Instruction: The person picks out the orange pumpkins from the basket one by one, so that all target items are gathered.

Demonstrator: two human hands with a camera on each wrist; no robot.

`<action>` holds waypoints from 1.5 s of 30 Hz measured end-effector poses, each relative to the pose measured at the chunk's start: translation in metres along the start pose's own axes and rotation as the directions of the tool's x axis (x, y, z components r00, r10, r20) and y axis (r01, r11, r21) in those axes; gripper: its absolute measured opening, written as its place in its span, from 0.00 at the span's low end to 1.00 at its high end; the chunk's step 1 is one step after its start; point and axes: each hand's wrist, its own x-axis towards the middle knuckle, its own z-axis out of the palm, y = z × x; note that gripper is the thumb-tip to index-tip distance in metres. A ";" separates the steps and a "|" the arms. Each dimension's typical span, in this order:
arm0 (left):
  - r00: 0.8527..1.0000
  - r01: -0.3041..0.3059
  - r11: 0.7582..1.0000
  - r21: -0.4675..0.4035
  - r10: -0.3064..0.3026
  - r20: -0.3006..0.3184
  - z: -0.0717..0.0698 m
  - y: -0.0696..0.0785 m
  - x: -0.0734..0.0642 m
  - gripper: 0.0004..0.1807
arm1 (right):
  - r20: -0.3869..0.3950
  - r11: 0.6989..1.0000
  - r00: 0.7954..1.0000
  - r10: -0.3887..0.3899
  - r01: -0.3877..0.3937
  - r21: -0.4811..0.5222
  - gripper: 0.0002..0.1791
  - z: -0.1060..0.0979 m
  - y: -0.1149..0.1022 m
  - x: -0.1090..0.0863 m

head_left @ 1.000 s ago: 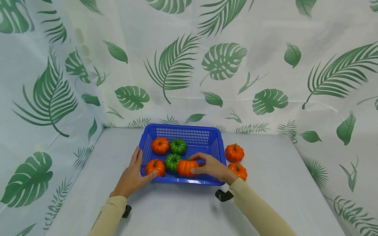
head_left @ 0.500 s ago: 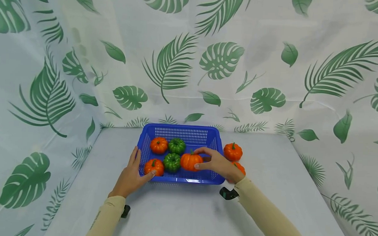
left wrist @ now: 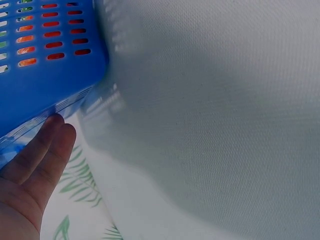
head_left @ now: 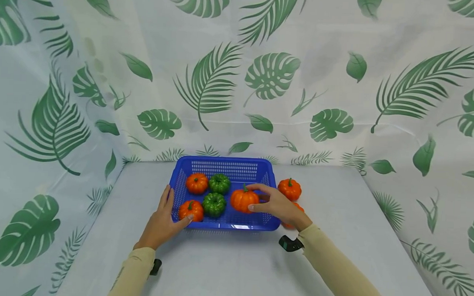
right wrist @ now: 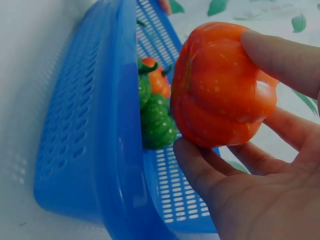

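Observation:
My right hand (head_left: 277,207) holds a small orange pumpkin (head_left: 241,201) with a green stem over the right half of the blue basket (head_left: 254,227). In the right wrist view, thumb and fingertips pinch that orange pumpkin (right wrist: 225,90) on opposite sides, above the basket's perforated floor. My left hand (head_left: 160,226) rests at the basket's front left corner, its straight fingers along the outer left side and its thumb at the front rim. Inside the basket's left half sit two green pumpkins (head_left: 214,205) and two orange pumpkins (head_left: 197,183).
Outside the basket on its right, an orange pumpkin (head_left: 289,189) stands on the white table (head_left: 217,269). Another orange pumpkin (head_left: 299,207) in front of it is partly hidden by my right hand. A leaf-patterned sheet (head_left: 221,143) rises behind the table and along its sides.
My right hand has lifted the orange pumpkin and carried it right, opening a gap from the front green pumpkin. My left hand has stayed at the basket's corner. The head view has shifted slightly.

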 end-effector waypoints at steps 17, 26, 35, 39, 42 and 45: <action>0.999 0.027 1.000 0.007 -0.027 0.018 -0.001 0.003 0.000 0.67 | -0.075 0.998 0.997 -0.011 0.007 -0.054 0.35 -0.016 0.001 -0.016; 0.999 0.031 1.000 0.004 -0.031 0.024 -0.003 0.005 -0.001 0.66 | -0.088 0.999 0.996 -0.025 0.022 -0.039 0.33 -0.025 0.003 -0.024; 0.999 0.029 1.000 0.008 -0.029 0.018 -0.003 0.006 -0.002 0.66 | -0.126 0.999 0.992 -0.005 -0.001 -0.048 0.32 -0.037 0.008 -0.031; 0.999 0.034 0.999 0.008 -0.035 0.023 -0.002 0.006 -0.003 0.66 | -0.141 0.999 0.990 -0.018 0.012 -0.044 0.33 -0.044 0.010 -0.034; 0.999 0.030 1.000 0.005 -0.030 0.021 -0.003 0.006 -0.002 0.66 | -0.157 0.999 0.987 -0.031 0.025 -0.043 0.34 -0.050 0.011 -0.036; 1.000 0.024 1.000 0.005 -0.024 0.017 -0.003 0.005 -0.001 0.66 | -0.177 0.998 0.983 -0.045 0.037 -0.046 0.34 -0.058 0.012 -0.039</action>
